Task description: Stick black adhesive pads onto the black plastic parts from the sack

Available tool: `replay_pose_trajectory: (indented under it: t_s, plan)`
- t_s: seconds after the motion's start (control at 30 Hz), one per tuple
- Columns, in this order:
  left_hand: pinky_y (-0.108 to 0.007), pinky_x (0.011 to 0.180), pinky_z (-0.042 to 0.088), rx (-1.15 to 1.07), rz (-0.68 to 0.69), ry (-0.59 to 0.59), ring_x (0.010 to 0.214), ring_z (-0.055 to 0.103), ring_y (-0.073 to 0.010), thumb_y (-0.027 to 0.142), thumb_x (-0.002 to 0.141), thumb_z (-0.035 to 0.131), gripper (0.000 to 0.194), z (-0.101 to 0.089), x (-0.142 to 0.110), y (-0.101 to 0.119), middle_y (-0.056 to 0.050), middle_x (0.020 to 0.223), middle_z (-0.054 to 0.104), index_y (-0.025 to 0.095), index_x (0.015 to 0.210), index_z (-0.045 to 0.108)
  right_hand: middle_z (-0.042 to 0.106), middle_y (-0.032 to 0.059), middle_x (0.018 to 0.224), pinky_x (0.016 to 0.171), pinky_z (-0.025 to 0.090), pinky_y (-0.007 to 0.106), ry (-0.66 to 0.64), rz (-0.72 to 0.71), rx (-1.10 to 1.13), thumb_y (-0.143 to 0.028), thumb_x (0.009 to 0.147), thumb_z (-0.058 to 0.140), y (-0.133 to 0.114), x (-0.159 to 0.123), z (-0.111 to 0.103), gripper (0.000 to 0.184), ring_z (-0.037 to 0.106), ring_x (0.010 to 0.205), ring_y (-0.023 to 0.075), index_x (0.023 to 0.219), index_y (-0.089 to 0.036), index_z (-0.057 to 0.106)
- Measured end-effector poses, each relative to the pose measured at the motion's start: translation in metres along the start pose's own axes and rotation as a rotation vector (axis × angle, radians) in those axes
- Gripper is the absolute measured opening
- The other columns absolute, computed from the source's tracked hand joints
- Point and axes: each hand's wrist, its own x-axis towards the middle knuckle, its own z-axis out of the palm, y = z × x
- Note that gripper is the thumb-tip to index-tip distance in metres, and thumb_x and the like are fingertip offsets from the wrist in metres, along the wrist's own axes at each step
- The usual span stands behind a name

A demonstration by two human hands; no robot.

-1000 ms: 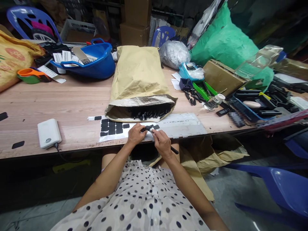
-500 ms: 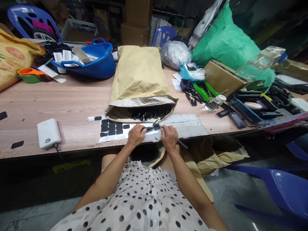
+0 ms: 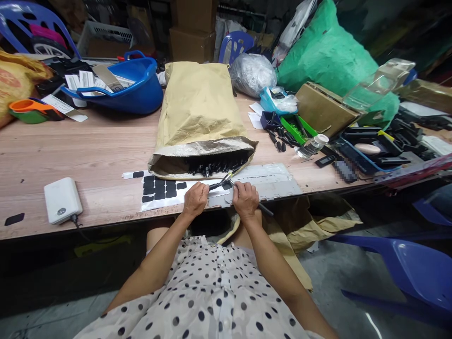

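Note:
My left hand (image 3: 196,198) is closed, pinching a slim black piece (image 3: 214,186) whose exact kind is too small to tell. Facing it, my right hand (image 3: 246,200) wraps round a small hammer (image 3: 266,208); its dark handle sticks out below the hand and its silver head is at the black piece. Whether the head touches the piece I cannot tell. Both hands are at the table's front edge, over a grey board (image 3: 271,181). Just beyond them lies a tan sack (image 3: 201,103), its mouth towards me, with many black pieces (image 3: 215,165) inside.
Left of my hands, a white sheet (image 3: 150,205) carries rounded black stickers (image 3: 160,192), and a white power bank (image 3: 62,200) has a cable attached. A blue basin (image 3: 137,94) stands behind. On the right are a green tray (image 3: 300,132), a clear bottle (image 3: 312,147) and a cardboard box (image 3: 325,108).
The view has shifted slightly, so the table things sit a little further left. My hands keep their hold; the hammer head and black piece have tilted slightly.

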Motion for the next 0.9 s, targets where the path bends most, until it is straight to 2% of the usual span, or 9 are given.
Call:
replay_pose_trajectory:
  t_s: [0.3, 0.5, 0.6, 0.73, 0.8, 0.9]
  plan:
    - [-0.030, 0.069, 0.041, -0.008, 0.018, -0.008, 0.072, 0.053, -0.0170, 0.031, 0.100, 0.032, 0.037, -0.001, -0.001, 0.002, -0.002, 0.073, 0.055, 0.023, 0.065, 0.041, 0.059, 0.0081, 0.088, 0.072, 0.032, 0.035, 0.025, -0.008, -0.020, -0.028, 0.097, 0.049, -0.001, 0.000, -0.001, 0.024, 0.046, 0.083, 0.0239, 0.105, -0.023, 0.071]
    - [-0.028, 0.068, 0.044, -0.018, 0.041, 0.014, 0.072, 0.055, -0.0161, 0.034, 0.101, 0.033, 0.040, -0.004, -0.005, 0.005, -0.002, 0.073, 0.056, 0.023, 0.066, 0.048, 0.058, 0.0088, 0.089, 0.072, 0.031, 0.035, -0.002, 0.007, -0.015, -0.027, 0.097, 0.049, -0.001, 0.001, 0.000, 0.024, 0.045, 0.084, 0.0245, 0.106, -0.022, 0.070]
    - [-0.029, 0.071, 0.048, -0.052, 0.155, 0.024, 0.074, 0.059, -0.0163, 0.036, 0.101, 0.035, 0.037, -0.004, -0.024, 0.007, -0.004, 0.077, 0.060, 0.022, 0.076, 0.059, 0.058, 0.0084, 0.088, 0.072, 0.031, 0.035, 0.000, 0.006, -0.017, -0.027, 0.096, 0.049, -0.001, 0.001, 0.000, 0.023, 0.045, 0.084, 0.0243, 0.105, -0.023, 0.070]
    - [-0.031, 0.069, 0.052, -0.100, 0.386, -0.083, 0.072, 0.064, -0.0187, 0.040, 0.100, 0.040, 0.033, 0.006, -0.068, -0.001, -0.005, 0.078, 0.066, 0.024, 0.094, 0.067, 0.059, 0.0081, 0.088, 0.071, 0.031, 0.035, 0.009, -0.013, -0.024, -0.027, 0.096, 0.050, -0.001, 0.001, -0.001, 0.023, 0.046, 0.083, 0.0241, 0.105, -0.023, 0.070]
    - [-0.031, 0.064, 0.051, -0.086, 0.367, -0.146, 0.069, 0.066, -0.0198, 0.042, 0.100, 0.040, 0.032, 0.015, -0.087, -0.011, -0.005, 0.079, 0.069, 0.026, 0.096, 0.068, 0.059, 0.0084, 0.088, 0.072, 0.031, 0.035, 0.003, -0.014, -0.023, -0.027, 0.096, 0.050, -0.001, 0.002, -0.001, 0.022, 0.046, 0.083, 0.0242, 0.105, -0.023, 0.069]
    - [-0.032, 0.055, 0.045, 0.056, 0.167, -0.261, 0.064, 0.066, -0.0222, 0.039, 0.099, 0.042, 0.029, 0.029, -0.104, -0.030, -0.006, 0.077, 0.070, 0.026, 0.092, 0.067, 0.058, 0.0085, 0.089, 0.072, 0.031, 0.034, -0.007, -0.009, -0.026, -0.027, 0.096, 0.050, -0.001, 0.002, -0.001, 0.022, 0.046, 0.084, 0.0244, 0.106, -0.022, 0.069]
